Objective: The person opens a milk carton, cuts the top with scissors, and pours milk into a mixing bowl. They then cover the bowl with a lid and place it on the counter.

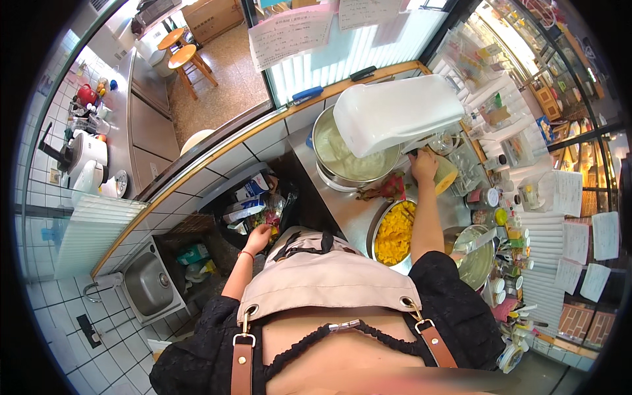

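A white stand mixer (395, 108) stands at the back of the steel worktop, its head over a metal mixing bowl (324, 172) with pale cream inside. My right hand (423, 167) reaches to the mixer's near right side, fingers closed at a small dark knob (413, 153). Beside that wrist lie a red dragon fruit (388, 187) and a cut yellow-fleshed fruit (447, 178). A metal bowl of diced yellow fruit (395, 232) sits left of my right forearm. My left hand (257, 239) hangs low over a black-lined bin (220, 217), fingers curled; what they hold, if anything, is hidden.
Wrappers and cartons (247, 201) fill the bin. Further left is a steel sink (148, 280). Another bowl (475, 263) with a spatula (475, 241) stands right of my arm. Jars (484, 197) line the right side. A tiled ledge (263, 135) bounds the back.
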`<state>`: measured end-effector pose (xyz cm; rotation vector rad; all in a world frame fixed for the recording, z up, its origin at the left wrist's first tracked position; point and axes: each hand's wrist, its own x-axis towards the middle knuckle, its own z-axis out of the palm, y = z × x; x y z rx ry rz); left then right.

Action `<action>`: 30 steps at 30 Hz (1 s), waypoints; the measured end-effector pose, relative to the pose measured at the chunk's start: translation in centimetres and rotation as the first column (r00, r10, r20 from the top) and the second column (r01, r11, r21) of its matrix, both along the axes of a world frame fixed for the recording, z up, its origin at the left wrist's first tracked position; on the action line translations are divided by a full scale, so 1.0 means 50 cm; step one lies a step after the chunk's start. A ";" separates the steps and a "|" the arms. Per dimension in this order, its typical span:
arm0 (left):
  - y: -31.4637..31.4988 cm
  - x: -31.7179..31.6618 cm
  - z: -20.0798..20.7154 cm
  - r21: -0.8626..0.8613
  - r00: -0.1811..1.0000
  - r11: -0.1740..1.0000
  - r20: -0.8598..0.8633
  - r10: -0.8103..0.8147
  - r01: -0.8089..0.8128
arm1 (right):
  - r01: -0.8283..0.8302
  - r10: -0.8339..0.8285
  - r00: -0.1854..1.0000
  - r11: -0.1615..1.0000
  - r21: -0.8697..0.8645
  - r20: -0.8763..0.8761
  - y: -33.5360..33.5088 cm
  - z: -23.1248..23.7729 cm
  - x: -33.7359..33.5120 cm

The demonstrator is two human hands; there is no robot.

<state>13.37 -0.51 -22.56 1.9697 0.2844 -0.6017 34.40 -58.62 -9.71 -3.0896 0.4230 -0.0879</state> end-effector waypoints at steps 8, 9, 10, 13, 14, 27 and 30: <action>0.017 -0.053 -0.051 0.205 0.993 0.974 -0.089 -0.082 0.099 | 0.024 -0.019 0.993 0.999 -0.037 0.119 0.049 0.038 -0.013; 0.027 -0.065 -0.048 0.208 0.980 0.963 -0.133 -0.146 0.171 | 0.024 -0.016 0.989 0.998 -0.051 0.144 0.050 0.027 -0.020; 0.034 -0.076 -0.045 0.209 0.963 0.948 -0.177 -0.206 0.241 | 0.022 -0.011 0.986 0.998 -0.063 0.169 0.048 0.019 -0.023; 0.042 -0.113 -0.034 0.228 0.966 0.960 -0.235 -0.110 0.165 | 0.042 -0.037 0.983 0.999 -0.023 0.179 0.023 -0.003 -0.027; 0.050 -0.118 -0.031 0.241 0.960 0.954 -0.257 -0.115 0.178 | 0.048 -0.043 0.978 0.999 -0.020 0.204 0.019 -0.014 -0.028; 0.020 -0.083 -0.024 0.194 0.980 0.970 -0.163 -0.115 0.146 | -0.003 -0.003 0.993 0.999 0.050 0.116 0.006 -0.001 -0.029; 0.019 -0.066 -0.041 0.212 0.983 0.962 -0.109 -0.149 0.169 | 0.055 -0.052 0.970 0.998 -0.004 0.236 0.030 -0.012 -0.043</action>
